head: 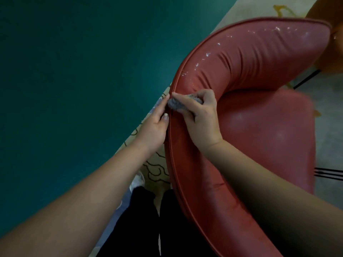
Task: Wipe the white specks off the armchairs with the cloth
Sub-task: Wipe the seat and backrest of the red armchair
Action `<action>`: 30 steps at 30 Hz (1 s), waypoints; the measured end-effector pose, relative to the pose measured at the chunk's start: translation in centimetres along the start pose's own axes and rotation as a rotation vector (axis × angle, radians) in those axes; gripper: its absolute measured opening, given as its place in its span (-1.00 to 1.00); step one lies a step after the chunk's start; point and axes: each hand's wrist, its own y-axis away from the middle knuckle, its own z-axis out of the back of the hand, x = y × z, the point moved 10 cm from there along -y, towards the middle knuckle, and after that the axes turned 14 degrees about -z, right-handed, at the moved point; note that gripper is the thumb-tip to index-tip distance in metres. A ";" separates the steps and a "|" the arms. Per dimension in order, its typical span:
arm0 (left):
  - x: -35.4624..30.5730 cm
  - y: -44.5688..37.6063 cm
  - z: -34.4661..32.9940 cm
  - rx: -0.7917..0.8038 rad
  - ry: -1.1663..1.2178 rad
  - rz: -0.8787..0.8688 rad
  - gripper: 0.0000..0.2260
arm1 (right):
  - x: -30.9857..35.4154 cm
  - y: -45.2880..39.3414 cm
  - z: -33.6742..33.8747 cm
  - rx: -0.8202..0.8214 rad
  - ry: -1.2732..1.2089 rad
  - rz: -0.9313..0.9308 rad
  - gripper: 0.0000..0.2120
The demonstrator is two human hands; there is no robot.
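Right hand (202, 117) is on the curved backrest of the red armchair (259, 112), its grip curled round a bunched grey cloth (176, 104) and pressing it against the upholstery right by the piped edge (171, 145). The left hand (154, 127) sits just across that piping on the outer side of the backrest, fingers stretched out straight and laid flat along the rim, fingertips almost meeting the cloth — nothing pinched in that grip, it simply rests on the chair. White specks (207, 54) are scattered along the top of the backrest further on, well past the cloth, running in a loose trail toward the far end of the cushion; a few faint pale smudges show on the seat (269, 138) too. To the left stands a dark teal wall (74, 71). Under the chair lies a pale rug (156, 169) with a dark line pattern, and thin black chair legs (326, 173) stick out at the right. Down at the bottom — the person's dark trousers (144, 219) and a white shoe (138, 179) on the rug.
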 end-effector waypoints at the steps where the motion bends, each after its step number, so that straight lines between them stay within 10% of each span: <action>1: 0.1 -0.2 0.0 0.001 0.009 -0.001 -0.55 | 0.0 0.0 0.0 -0.009 -0.009 -0.014 -0.66; 30: -0.4 -8.5 -0.8 0.462 0.168 0.054 -0.49 | -0.3 -0.9 0.1 -0.239 0.148 -0.346 -0.67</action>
